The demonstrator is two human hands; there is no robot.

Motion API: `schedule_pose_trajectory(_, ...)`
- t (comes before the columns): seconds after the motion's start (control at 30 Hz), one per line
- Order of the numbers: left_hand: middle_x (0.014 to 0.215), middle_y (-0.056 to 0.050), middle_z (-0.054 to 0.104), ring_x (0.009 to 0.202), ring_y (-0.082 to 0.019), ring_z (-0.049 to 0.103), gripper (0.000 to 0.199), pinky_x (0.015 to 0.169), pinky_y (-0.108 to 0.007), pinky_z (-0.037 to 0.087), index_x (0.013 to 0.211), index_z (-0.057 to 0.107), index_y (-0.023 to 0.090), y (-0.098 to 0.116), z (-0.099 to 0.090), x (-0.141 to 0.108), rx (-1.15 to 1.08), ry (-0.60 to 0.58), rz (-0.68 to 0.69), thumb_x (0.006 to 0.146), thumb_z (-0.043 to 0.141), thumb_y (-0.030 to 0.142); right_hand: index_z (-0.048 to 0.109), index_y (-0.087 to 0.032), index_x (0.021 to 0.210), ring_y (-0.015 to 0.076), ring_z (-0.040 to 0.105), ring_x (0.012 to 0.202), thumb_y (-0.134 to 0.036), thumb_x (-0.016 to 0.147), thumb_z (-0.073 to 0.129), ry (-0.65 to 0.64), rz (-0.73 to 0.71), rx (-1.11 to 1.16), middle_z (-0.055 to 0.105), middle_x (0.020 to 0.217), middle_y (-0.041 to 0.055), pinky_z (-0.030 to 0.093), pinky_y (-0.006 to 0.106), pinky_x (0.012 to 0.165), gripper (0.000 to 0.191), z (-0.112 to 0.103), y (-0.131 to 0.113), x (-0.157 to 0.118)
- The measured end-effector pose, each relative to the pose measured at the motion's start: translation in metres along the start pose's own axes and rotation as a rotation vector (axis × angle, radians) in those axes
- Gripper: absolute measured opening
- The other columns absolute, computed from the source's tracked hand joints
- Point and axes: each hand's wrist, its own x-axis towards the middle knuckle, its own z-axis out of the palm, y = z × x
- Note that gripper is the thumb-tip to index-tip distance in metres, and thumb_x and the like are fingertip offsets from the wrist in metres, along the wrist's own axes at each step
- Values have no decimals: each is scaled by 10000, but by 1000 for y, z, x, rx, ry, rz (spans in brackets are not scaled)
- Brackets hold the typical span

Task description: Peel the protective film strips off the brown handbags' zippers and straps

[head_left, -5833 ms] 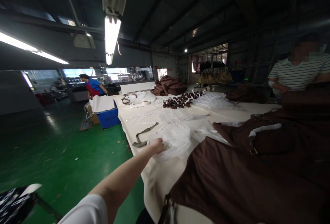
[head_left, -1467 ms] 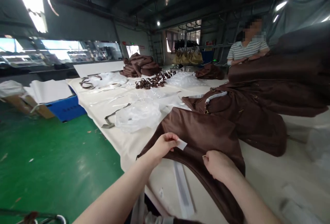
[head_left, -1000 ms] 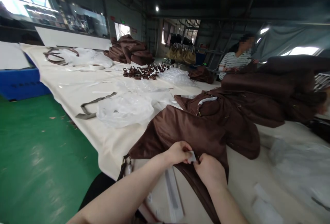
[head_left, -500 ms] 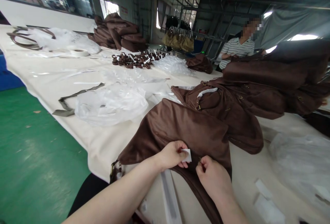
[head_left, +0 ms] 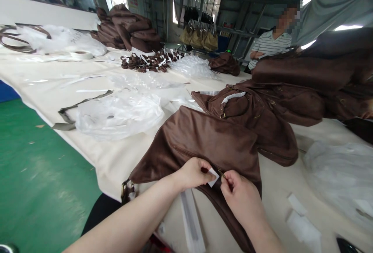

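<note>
A brown leather bag (head_left: 201,136) lies flat on the cream-covered table in front of me. My left hand (head_left: 196,173) is closed over its lower part, pinching a small white piece of paper (head_left: 213,177) between thumb and fingers. Close by on the right, my right hand (head_left: 240,189) pinches a small brass-coloured zipper pull (head_left: 221,173) at the bag's zip. The pull sits just beside the paper; I cannot tell whether they touch. A buckle (head_left: 125,189) hangs at the bag's left corner, and the strap (head_left: 230,222) runs down below my hands.
More brown bags (head_left: 279,105) are heaped at the right, with another pile (head_left: 125,31) at the back. Clear plastic bags (head_left: 119,115) lie left and right. Several rolled brown straps (head_left: 148,61) sit farther off. A person in a striped shirt (head_left: 269,47) stands across the table.
My right hand has moved slightly left and up with the zipper pull, closer to the paper. The white paper has tilted in my left hand. The camera view has shifted a little.
</note>
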Motion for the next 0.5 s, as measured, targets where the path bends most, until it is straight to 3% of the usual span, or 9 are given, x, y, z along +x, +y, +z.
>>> schedule_pose_trajectory(0.17,696,3,670,669,-115,598,154,590,-165,438,762,678,148,-5,1,0,192,33,144,743,558,243,509,-223,687,155,565,567,-245,874,421,-27,-8,-111,619,616,-4,260,290,542,207,-3,-5,-4)
schedule_pose_trajectory(0.3,652,4,678,601,-116,616,151,541,-168,439,769,661,149,-6,3,1,189,13,85,719,524,190,491,-226,659,145,558,562,-246,861,452,-63,6,-106,607,598,-23,244,280,531,207,-4,-2,-2)
schedule_pose_trajectory(0.5,554,13,654,534,-121,610,201,476,-168,408,733,698,163,-2,9,7,309,55,-36,713,540,286,516,-228,671,143,567,562,-211,839,464,-53,-2,-134,620,606,-19,232,275,513,177,-4,-6,-4)
